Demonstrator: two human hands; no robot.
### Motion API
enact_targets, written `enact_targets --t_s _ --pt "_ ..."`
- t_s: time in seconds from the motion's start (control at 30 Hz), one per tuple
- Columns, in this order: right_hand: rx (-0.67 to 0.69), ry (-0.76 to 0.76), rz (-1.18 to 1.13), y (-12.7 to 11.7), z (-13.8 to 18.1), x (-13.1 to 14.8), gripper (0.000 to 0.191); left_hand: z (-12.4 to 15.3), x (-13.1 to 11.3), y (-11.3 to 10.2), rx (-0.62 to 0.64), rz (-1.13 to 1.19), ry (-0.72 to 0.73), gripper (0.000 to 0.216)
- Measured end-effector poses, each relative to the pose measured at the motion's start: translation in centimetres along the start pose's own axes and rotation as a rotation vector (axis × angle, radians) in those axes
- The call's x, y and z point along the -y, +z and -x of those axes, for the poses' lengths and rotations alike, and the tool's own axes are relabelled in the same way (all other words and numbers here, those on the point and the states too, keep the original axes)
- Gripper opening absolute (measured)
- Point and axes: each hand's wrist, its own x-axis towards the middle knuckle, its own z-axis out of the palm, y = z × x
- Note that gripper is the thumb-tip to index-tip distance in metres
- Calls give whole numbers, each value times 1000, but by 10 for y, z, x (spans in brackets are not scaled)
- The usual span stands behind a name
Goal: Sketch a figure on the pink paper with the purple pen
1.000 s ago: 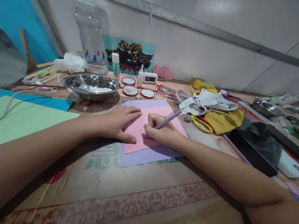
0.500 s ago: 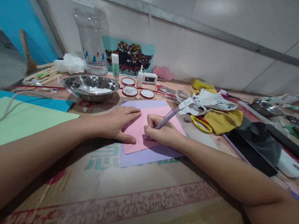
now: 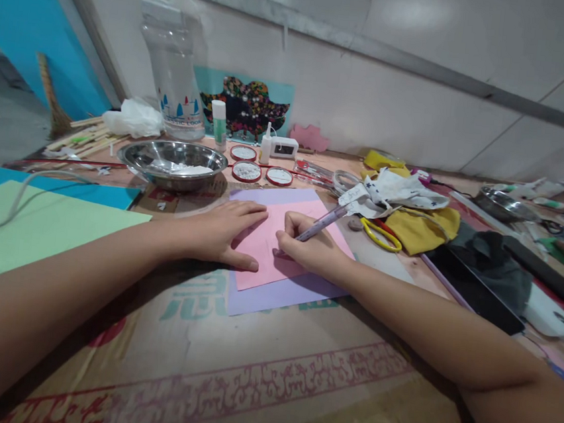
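Note:
A pink sheet of paper [image 3: 261, 272] lies over a larger purple sheet [image 3: 253, 306] on the cardboard-covered table. My left hand [image 3: 224, 234] rests flat on the left part of the pink sheet, thumb and fingers spread apart. In my right hand [image 3: 313, 246] is a purple patterned pen [image 3: 323, 223], pinched between thumb and fingers and tilted up to the right. Its tip meets the pink sheet near the middle, just right of my left thumb. Faint lines show on the paper; what they depict I cannot tell.
Behind the sheets stand a metal bowl [image 3: 173, 164], red-rimmed dishes [image 3: 246, 171] of small white bits, a glue stick [image 3: 218, 125] and a water jug [image 3: 175, 75]. To the right lie yellow-handled scissors [image 3: 380, 235], cloths [image 3: 422, 230] and a phone [image 3: 471, 286]. Green paper [image 3: 46, 225] is at left.
My right hand and the pen have shifted slightly right and up on the pink sheet, with the pen leaning lower. My left hand stays in place on the paper.

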Motion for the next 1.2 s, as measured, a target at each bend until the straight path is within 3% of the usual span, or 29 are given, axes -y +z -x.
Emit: enact_targets --t_s 0.33,0.73,0.93,1.2 --pt "22 -4 -32 -1 0 0 25 0 1 1 7 -11 -2 115" --pt "140 -21 -42 -1 3 -1 25 0 1 2 -2 -8 -4 112" --pt "91 -19 -27 -1 2 0 25 0 3 3 -21 3 10 112" --pt "124 -13 -77 0 3 1 26 0 5 5 -36 22 16 111"
